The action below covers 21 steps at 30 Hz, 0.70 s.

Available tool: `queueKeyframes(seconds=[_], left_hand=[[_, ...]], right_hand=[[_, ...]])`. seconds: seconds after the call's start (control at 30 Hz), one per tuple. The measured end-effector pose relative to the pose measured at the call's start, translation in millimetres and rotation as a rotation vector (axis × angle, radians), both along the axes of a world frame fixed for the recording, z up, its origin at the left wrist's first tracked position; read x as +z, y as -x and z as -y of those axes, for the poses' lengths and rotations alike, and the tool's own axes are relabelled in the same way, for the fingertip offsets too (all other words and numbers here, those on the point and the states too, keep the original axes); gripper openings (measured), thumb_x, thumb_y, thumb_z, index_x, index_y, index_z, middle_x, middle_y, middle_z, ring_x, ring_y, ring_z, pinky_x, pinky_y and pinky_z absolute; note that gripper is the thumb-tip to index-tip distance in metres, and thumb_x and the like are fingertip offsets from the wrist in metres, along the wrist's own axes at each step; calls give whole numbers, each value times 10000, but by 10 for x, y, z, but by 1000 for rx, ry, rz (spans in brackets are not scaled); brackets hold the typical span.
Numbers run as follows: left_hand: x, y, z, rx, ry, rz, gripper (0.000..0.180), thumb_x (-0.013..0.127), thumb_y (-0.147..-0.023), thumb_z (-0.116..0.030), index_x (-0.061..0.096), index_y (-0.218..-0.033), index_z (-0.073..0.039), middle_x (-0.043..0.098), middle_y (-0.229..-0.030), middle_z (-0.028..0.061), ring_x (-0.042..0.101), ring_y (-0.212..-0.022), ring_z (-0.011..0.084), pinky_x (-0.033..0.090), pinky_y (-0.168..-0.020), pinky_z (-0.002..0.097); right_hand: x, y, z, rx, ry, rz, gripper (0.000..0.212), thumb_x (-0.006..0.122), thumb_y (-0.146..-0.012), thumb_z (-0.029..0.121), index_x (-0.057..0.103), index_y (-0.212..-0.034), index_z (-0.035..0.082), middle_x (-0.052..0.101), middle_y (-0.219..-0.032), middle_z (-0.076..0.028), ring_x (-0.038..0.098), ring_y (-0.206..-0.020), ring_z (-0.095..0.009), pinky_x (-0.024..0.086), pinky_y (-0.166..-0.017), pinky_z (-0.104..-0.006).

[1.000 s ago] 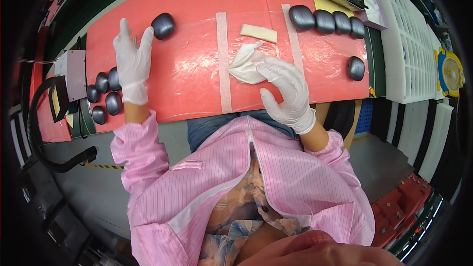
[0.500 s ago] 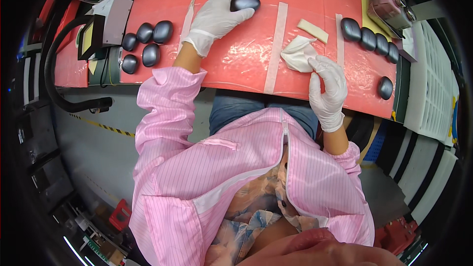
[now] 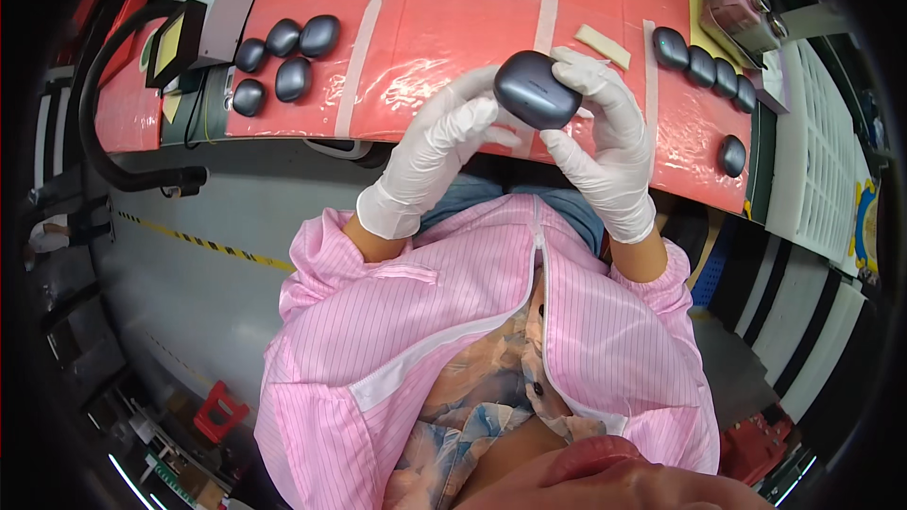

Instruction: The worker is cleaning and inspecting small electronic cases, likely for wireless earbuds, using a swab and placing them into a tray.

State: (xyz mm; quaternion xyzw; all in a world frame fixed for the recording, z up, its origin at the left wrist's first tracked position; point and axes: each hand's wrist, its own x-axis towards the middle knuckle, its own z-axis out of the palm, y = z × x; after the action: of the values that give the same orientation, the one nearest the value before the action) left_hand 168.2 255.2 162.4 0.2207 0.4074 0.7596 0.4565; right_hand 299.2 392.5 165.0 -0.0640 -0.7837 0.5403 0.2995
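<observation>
Head view: both gloved hands have come together in front of the chest, above the near edge of the red mat (image 3: 444, 9). The dark oval case (image 3: 537, 88), which half a second ago sat on the mat under the left hand (image 3: 439, 146), is now lifted and pinched between the left fingertips and the right hand (image 3: 600, 123). The right hand seems to keep its white wipe, mostly hidden. Five like cases (image 3: 283, 61) lie at the left, five more (image 3: 704, 66) at the right. The picked case is now up for handling.
</observation>
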Motion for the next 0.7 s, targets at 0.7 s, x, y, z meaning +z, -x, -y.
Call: queueKeyframes(seconds=[0.7], left_hand=[[-109, -268, 221, -21, 227, 54, 368, 753, -757, 14, 560, -1069, 42, 653, -958, 70, 630, -866, 106, 527, -765, 241]], right_hand=[[-77, 17, 224, -84, -232, 100, 362, 569, -850, 162, 595, -1191, 42, 615, -1029, -86, 552, -993, -220, 413, -906, -336]])
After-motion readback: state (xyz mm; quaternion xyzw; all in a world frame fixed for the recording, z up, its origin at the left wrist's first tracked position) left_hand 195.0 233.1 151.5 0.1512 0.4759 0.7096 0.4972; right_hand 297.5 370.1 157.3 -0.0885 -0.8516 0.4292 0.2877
